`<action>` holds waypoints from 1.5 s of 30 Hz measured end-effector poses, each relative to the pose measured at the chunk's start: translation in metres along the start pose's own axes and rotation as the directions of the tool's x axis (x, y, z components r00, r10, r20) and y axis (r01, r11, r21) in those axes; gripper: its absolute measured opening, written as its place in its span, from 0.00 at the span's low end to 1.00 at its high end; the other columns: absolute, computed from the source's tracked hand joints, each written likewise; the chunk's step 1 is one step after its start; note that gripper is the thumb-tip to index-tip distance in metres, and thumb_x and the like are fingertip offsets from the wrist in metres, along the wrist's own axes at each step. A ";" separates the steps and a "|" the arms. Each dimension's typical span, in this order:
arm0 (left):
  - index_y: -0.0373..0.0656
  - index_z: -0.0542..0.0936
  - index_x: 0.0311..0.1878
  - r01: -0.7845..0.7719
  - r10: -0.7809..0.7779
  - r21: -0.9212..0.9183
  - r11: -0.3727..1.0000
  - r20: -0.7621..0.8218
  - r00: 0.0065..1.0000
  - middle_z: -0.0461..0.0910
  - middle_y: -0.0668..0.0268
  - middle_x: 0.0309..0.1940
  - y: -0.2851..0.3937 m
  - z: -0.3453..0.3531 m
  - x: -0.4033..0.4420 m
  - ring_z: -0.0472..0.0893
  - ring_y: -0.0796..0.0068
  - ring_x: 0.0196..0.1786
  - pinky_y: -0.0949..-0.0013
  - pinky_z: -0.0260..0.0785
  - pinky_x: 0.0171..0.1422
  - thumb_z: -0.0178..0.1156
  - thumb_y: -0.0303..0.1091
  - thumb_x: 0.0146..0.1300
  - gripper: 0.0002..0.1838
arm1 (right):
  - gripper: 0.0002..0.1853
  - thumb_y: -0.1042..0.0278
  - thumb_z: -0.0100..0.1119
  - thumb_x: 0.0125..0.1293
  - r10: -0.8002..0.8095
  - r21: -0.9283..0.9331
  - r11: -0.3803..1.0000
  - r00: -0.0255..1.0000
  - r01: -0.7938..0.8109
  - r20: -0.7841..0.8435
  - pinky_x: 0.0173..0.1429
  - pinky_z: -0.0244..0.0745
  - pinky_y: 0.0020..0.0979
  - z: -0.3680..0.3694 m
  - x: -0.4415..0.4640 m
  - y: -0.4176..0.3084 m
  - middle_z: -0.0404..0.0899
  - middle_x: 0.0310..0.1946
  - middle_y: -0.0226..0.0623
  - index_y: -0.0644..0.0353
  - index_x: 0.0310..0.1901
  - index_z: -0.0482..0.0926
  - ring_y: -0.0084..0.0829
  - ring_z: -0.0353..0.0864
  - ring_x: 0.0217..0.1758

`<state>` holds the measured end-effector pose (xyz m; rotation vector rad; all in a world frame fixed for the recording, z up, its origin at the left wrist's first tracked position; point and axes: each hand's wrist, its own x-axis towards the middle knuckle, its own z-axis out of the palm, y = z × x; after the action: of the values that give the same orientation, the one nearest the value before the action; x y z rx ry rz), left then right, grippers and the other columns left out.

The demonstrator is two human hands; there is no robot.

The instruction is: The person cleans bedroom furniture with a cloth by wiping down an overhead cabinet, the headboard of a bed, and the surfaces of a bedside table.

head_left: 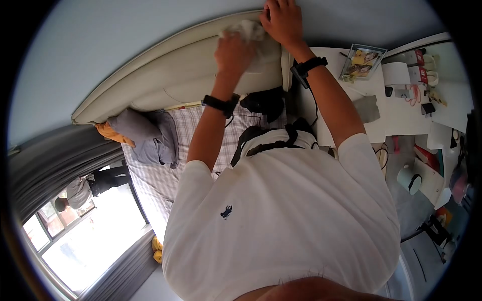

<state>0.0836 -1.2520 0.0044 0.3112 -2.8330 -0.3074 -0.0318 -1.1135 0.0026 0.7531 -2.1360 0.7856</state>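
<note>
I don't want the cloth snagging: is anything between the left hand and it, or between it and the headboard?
Nothing visible: the left hand is on the cloth, which appears to lie against the headboard. The right hand is close beside it, at the headboard's top edge.

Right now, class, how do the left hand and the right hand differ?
The left hand holds a pale cloth over the headboard, whereas the right hand, with no cloth visible, is at the headboard's top edge. The left hand looks blurred; the right hand looks sharper. Both wear a black wristband.
</note>
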 end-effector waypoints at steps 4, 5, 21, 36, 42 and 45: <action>0.39 0.82 0.49 -0.058 0.060 -0.045 0.997 0.039 0.997 0.77 0.49 0.54 0.025 0.008 -0.006 0.80 0.46 0.53 0.49 0.76 0.53 0.62 0.55 0.59 0.28 | 0.10 0.67 0.60 0.59 0.075 0.041 0.996 0.990 -0.080 0.118 0.49 0.68 0.51 -0.006 -0.003 -0.001 0.74 0.39 0.47 0.63 0.40 0.75 0.50 0.72 0.45; 0.40 0.82 0.49 -0.059 0.061 -0.086 0.995 0.030 0.998 0.77 0.49 0.54 0.021 0.002 -0.007 0.80 0.46 0.52 0.50 0.77 0.52 0.62 0.55 0.59 0.27 | 0.11 0.66 0.59 0.61 0.123 0.029 0.991 0.975 -0.130 0.185 0.51 0.69 0.51 -0.006 -0.002 0.000 0.75 0.41 0.47 0.63 0.42 0.77 0.50 0.73 0.47; 0.50 0.75 0.65 0.450 -0.443 -0.185 0.874 0.080 0.893 0.85 0.46 0.43 -0.210 -0.066 -0.021 0.83 0.43 0.50 0.48 0.74 0.55 0.60 0.59 0.59 0.35 | 0.05 0.67 0.64 0.61 0.003 -0.004 1.000 0.998 -0.003 0.055 0.50 0.72 0.44 0.014 -0.009 0.014 0.77 0.36 0.35 0.55 0.36 0.78 0.43 0.76 0.44; 0.53 0.74 0.63 0.694 -0.667 -0.153 0.704 -0.480 0.570 0.72 0.40 0.55 -0.589 -0.100 -0.032 0.76 0.38 0.52 0.39 0.68 0.58 0.57 0.40 0.61 0.25 | 0.07 0.65 0.61 0.64 0.038 -0.181 0.983 0.986 -0.008 0.162 0.50 0.71 0.44 0.016 -0.009 0.009 0.76 0.39 0.38 0.57 0.40 0.78 0.44 0.74 0.45; 0.55 0.74 0.66 0.724 -0.663 -0.092 0.683 -0.493 0.563 0.74 0.45 0.57 -0.617 -0.079 -0.030 0.73 0.43 0.60 0.40 0.66 0.63 0.52 0.41 0.66 0.24 | 0.07 0.63 0.59 0.65 0.033 -0.265 0.964 0.986 0.011 0.162 0.49 0.71 0.46 0.021 -0.007 0.011 0.75 0.39 0.38 0.55 0.40 0.78 0.46 0.74 0.45; 0.55 0.73 0.66 0.688 -0.646 -0.059 0.723 -0.408 0.645 0.74 0.45 0.60 -0.627 -0.077 -0.039 0.71 0.44 0.64 0.40 0.66 0.65 0.50 0.41 0.67 0.24 | 0.06 0.64 0.60 0.64 0.064 -0.293 0.956 0.983 -0.011 0.170 0.49 0.72 0.46 0.021 -0.008 0.011 0.75 0.39 0.39 0.54 0.40 0.78 0.46 0.74 0.45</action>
<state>0.2567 -1.8547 -0.0821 1.3051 -2.2101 -0.2010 -0.0437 -1.1197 -0.0183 0.6466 -2.3654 0.4191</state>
